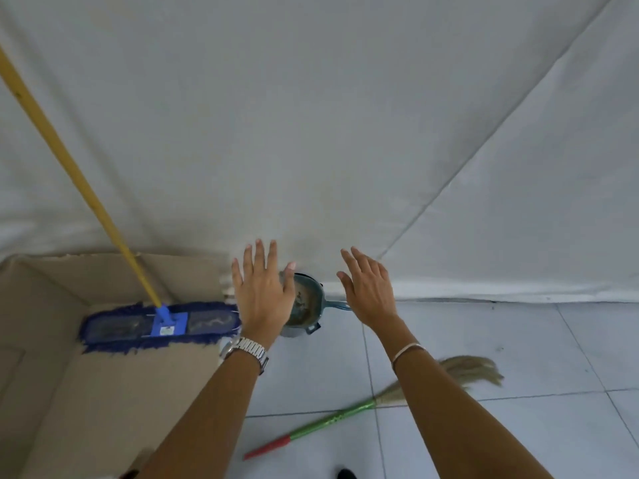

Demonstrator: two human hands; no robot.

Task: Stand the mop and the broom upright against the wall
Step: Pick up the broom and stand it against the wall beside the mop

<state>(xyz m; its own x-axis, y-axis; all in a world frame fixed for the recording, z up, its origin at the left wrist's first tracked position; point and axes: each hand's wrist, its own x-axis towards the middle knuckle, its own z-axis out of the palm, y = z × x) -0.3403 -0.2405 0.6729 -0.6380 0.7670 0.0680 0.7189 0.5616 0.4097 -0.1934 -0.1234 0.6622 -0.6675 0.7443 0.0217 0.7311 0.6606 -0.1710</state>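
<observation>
Both hands reach forward at the centre of the frame, empty, palms down and fingers spread. The left hand [262, 295], with a silver metal watch [246, 350] on its wrist, hovers left of centre. The right hand [370, 290], with a thin pale band [408, 350] round its wrist, is just right of centre. Neither touches anything that can be seen.

The flat blue fringed mop [160, 324] sits at the lower left of the frame with its head lying on a sheet of brown cardboard [103, 402]. Its long yellow wooden handle [69, 164] rises diagonally toward the upper left edge, leaning toward the white cloth-covered wall [328, 115] that fills the upper half of the frame.

The straw-bristled broom [466, 369], with a green and red wrapped handle [311, 430], lies flat on the pale grey tiled floor [518, 426] at the lower right. Its bristles point to the right and its red end points toward the bottom centre; the right forearm crosses in front of its middle.

Between the two hands, at the foot of the wall, stands a blue-grey dustpan [306, 302] holding brownish dirt, partly hidden by the left hand.
</observation>
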